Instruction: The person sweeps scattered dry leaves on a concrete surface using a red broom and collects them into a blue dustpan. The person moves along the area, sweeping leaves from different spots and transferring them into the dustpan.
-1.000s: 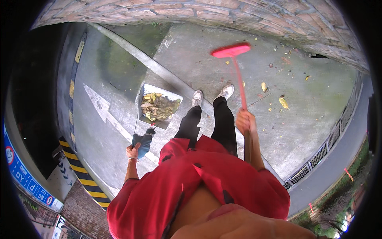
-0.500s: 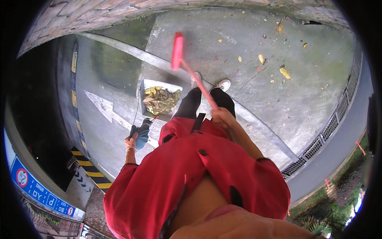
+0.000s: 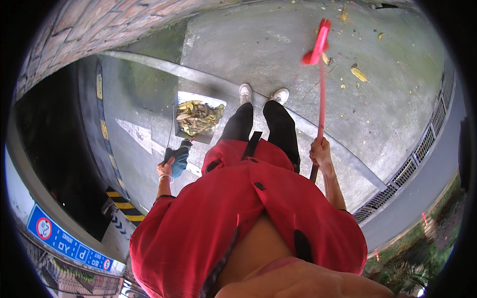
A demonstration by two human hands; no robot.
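Broom hd. point(image 3: 320, 40) is red, leaves point(image 3: 198, 118) yel./brn., jacket point(image 3: 228, 186) red, kerb point(image 3: 104, 129) yel./dk. banded.

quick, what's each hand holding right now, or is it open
Left hand: closed, holding a dark blue fabric bundle.
Right hand: closed, holding a red broom by its handle.

The person wears a loose red top point(image 3: 198, 223) with dark buttons point(image 3: 259, 186) and dark-edged sleeves point(image 3: 161, 209), black trousers point(image 3: 237, 125), whitish shoes point(image 3: 245, 93), and a pale wristband point(image 3: 167, 177) by the left hand point(image 3: 166, 167).
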